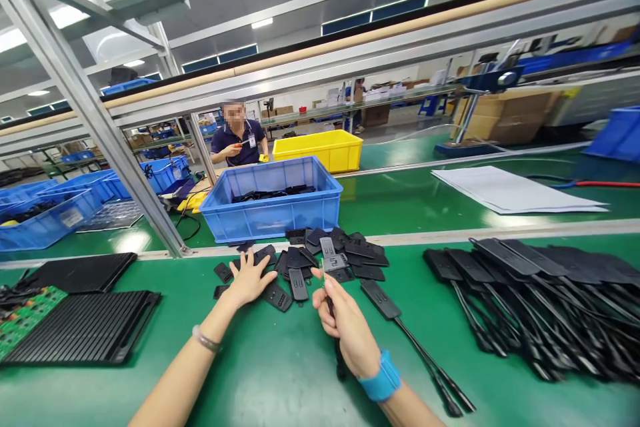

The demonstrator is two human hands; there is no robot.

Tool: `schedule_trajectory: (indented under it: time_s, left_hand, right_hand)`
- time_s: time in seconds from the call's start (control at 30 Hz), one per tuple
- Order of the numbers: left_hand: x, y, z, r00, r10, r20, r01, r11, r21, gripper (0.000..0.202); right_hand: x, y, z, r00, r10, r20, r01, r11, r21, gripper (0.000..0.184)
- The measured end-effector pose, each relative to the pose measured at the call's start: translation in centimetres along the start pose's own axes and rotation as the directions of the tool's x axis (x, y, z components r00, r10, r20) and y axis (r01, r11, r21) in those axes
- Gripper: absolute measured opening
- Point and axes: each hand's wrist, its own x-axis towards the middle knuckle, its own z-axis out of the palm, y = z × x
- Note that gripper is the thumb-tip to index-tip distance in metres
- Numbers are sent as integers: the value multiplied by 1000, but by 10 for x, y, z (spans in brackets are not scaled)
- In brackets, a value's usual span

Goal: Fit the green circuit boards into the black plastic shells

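Note:
My left hand [249,278] has its fingers spread over the left side of a loose pile of flat black plastic housing covers [299,283]; the fingertips appear to touch some of them. My right hand [345,327] is closed in a pinch on a small circuit board [323,272], seen nearly edge-on, just in front of the pile. A black cable [341,363] hangs below that hand, its upper part hidden by the fingers. To the right lies one black housing with a two-ended cable [383,300].
Many cabled black housings [515,260] are heaped at right. Black ribbed trays [85,327] and green circuit boards [30,320] lie at left. Behind the pile stand a blue bin [273,217] and a yellow bin [320,150]. White papers [515,188] lie beyond; a person [237,133] sits opposite.

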Motion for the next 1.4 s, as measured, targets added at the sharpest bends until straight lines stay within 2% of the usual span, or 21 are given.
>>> schedule_trajectory:
  time_s: [0.07, 0.13, 0.27, 0.33, 0.43, 0.53, 0.63, 0.7, 0.77, 0.87, 0.93, 1.0, 1.1, 1.2, 1.27, 1.4]
  left_hand:
    - [3, 11, 0, 993, 94, -66, -94, 996, 7, 55]
    - [11, 19, -1, 975, 211, -73, -212, 977, 1, 58]
    - [33, 30, -3, 939, 342, 41, -341, 939, -34, 82]
    - [42, 32, -6, 924, 376, 69, -374, 926, -44, 85]
    - [45, 34, -14, 927, 374, 15, -373, 927, -38, 76]
    - [34, 34, -23, 945, 300, -129, -306, 951, -32, 76]
    - [8, 36, -24, 927, 217, -308, -291, 931, -221, 80]
    - [-17, 40, -18, 922, 172, -346, -321, 840, -438, 81]
    - [-43, 46, -8, 935, 138, -326, -319, 731, -604, 81]
    - [-74, 54, 6, 946, 70, -317, -297, 577, -760, 89]
    - [-85, 57, 12, 958, 25, -286, -269, 426, -864, 101]
    - [-89, 56, 12, 980, 7, -200, -195, 244, -950, 100]
    - [-90, 52, 11, 1000, 21, -19, -20, 36, -999, 68]
    - [-90, 47, 13, 997, 19, 77, 78, -15, -997, 54]
    - [-91, 47, 18, 998, 1, 66, 66, -36, -997, 51]
    - [-94, 51, 23, 998, 22, 50, 53, -149, -987, 47]
  right_hand:
    - [2, -1, -2, 999, -35, -26, 36, 999, 30, 55]
    - [2, -2, -4, 999, -46, -28, 47, 998, 48, 54]
    - [0, -4, -3, 999, -26, -25, 25, 1000, -11, 58]
    - [0, -3, -2, 1000, -22, -21, 21, 998, -54, 61]
    - [1, 0, -3, 999, -42, -7, 41, 993, -106, 62]
    - [4, 4, -5, 989, -151, 7, 149, 966, -213, 54]
    - [2, 5, -5, 951, -303, 60, 301, 868, -394, 32]
    - [-1, 6, -4, 920, -371, 128, 380, 760, -527, 21]
    - [-6, 6, -2, 884, -419, 208, 449, 635, -629, 17]
    - [-10, 10, -1, 833, -467, 296, 520, 482, -705, 19]
    - [-10, 14, -1, 824, -466, 323, 529, 427, -733, 20]
    - [-9, 17, -2, 822, -459, 337, 529, 399, -748, 21]
    - [-8, 19, -3, 817, -455, 355, 539, 382, -751, 22]
    - [-8, 18, -2, 820, -434, 373, 546, 399, -736, 21]
    - [-8, 17, -1, 819, -429, 382, 554, 414, -723, 20]
    - [-11, 16, 1, 796, -442, 415, 592, 422, -687, 22]
